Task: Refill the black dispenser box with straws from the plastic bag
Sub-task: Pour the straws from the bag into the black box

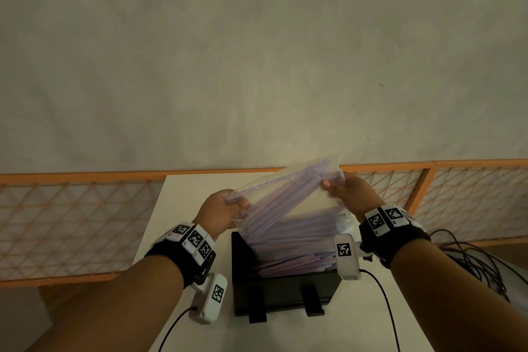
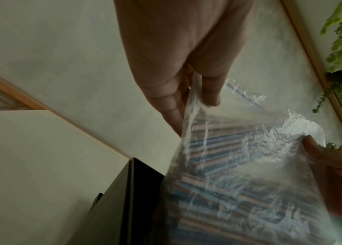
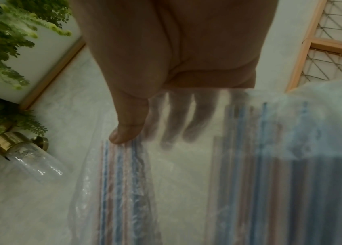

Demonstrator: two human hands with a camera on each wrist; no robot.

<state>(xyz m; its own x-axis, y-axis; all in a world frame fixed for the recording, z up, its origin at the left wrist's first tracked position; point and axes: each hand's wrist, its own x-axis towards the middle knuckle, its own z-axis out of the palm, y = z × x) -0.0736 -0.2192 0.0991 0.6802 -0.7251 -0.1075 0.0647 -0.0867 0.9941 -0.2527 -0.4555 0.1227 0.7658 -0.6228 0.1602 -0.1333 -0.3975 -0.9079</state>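
— Where is the plastic bag (image 1: 288, 203)?
— Tilted above the black dispenser box (image 1: 285, 291), which sits near the table's (image 1: 183, 197) front edge. Straws (image 1: 297, 261) pile up in the box.
— The hands?
— The left hand (image 1: 220, 213) pinches the bag's left corner; the right hand (image 1: 353, 194) grips the upper right corner, thumb in front, fingers behind, though blur softens that view.

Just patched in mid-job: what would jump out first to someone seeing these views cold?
The clear plastic bag of pink and blue straws, held up over the open top of the black dispenser box on the white table. The left hand pinches one upper corner and the right hand the other. Straws already heap above the box's rim.
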